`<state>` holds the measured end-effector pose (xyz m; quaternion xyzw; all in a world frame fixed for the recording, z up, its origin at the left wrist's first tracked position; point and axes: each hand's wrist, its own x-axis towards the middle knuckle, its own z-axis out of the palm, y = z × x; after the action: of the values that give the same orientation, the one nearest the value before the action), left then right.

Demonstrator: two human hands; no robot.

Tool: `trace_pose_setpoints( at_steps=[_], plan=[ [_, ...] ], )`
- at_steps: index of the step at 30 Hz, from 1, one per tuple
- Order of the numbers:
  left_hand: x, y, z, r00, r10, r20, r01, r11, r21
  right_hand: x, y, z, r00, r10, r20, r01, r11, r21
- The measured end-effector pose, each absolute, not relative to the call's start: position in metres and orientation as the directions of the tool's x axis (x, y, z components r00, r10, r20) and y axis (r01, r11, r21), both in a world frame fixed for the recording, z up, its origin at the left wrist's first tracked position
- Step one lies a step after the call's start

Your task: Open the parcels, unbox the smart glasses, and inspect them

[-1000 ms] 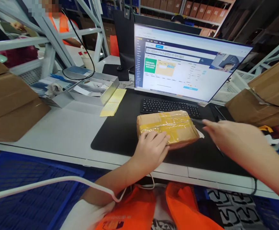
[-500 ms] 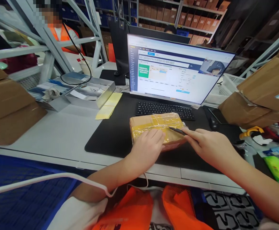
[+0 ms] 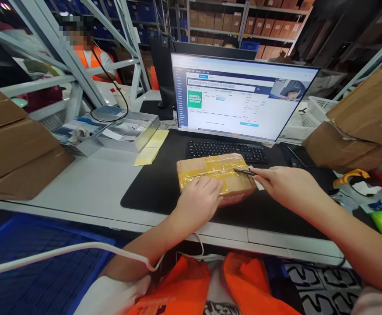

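Observation:
A small cardboard box [image 3: 207, 165] with clear yellowish tape over its top lies on the black desk mat [image 3: 151, 192], just in front of the keyboard [image 3: 194, 148]. My left hand [image 3: 200, 199] rests on the box's near left part with its fingers curled against it, holding it. In my right hand [image 3: 284, 183] is a slim black pen-shaped tool [image 3: 246, 172], gripped between thumb and fingers. Its tip touches or nearly touches the taped top, close to the lengthwise seam. Whether the tip is a blade I cannot tell.
Behind the keyboard stands a lit monitor [image 3: 236, 100]. Cardboard boxes [image 3: 23, 148] are at left, more boxes [image 3: 368, 113] at right. Yellow paper sheets [image 3: 151, 148] and an open grey box of papers [image 3: 134, 131] lie left of the mat. A person in an orange vest [image 3: 95, 61] is beyond.
The black tool's tip has shifted slightly right on the box top, and my right hand has risen a little, the tool now lying flatter. My left hand stays on the box.

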<state>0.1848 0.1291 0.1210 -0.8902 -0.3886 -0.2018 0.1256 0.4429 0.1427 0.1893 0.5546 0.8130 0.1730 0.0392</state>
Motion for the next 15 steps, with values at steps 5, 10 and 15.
trace_pose_setpoints(
  at_steps=[5, 10, 15],
  plan=[
    [0.184, 0.128, 0.124, 0.605, 0.643, 0.469, 0.739, -0.674, -0.029, 0.504, 0.156, 0.182, -0.163, 0.971, 0.175, 0.948, 0.105, 0.302],
    [0.180, 0.150, 0.149, 0.704, 0.599, 0.383, 0.653, -0.757, -0.016, 0.560, 0.185, 0.134, 0.028, 0.996, 0.080, 0.980, -0.043, 0.195],
    [0.191, 0.211, 0.183, 0.728, 0.631, 0.269, 0.666, -0.744, -0.056, 0.598, 0.196, 0.078, 0.149, 0.988, -0.032, 0.982, -0.144, 0.121]
  ],
)
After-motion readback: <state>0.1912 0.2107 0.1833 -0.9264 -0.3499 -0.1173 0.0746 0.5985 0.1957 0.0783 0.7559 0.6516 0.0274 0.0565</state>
